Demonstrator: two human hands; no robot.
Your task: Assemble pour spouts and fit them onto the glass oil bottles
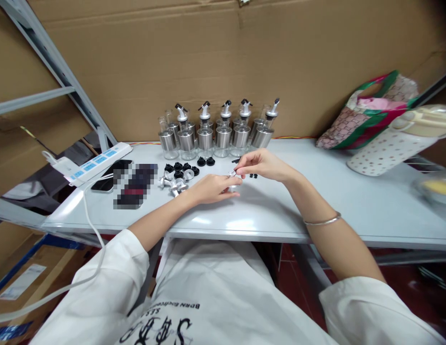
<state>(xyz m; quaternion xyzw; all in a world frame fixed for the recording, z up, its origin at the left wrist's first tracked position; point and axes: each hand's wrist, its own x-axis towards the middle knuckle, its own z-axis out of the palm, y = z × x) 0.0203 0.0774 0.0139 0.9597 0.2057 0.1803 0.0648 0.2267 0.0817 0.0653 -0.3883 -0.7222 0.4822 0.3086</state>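
My left hand holds a small silver pour spout between thumb and fingers, just above the table. My right hand pinches at the top of that spout; whatever lies between its fingertips is too small to make out. Left of my hands lie several loose silver pour spouts and several black ribbed stoppers. Small black pieces rest beside and behind my right hand. Behind them stand glass oil bottles with steel sleeves; several in the front carry silver spouts with black tips.
On the left are a power strip, a phone and a blurred-out dark object, with a white cable crossing the table edge. A dotted thermos jug, a patterned bag and a bowl stand right.
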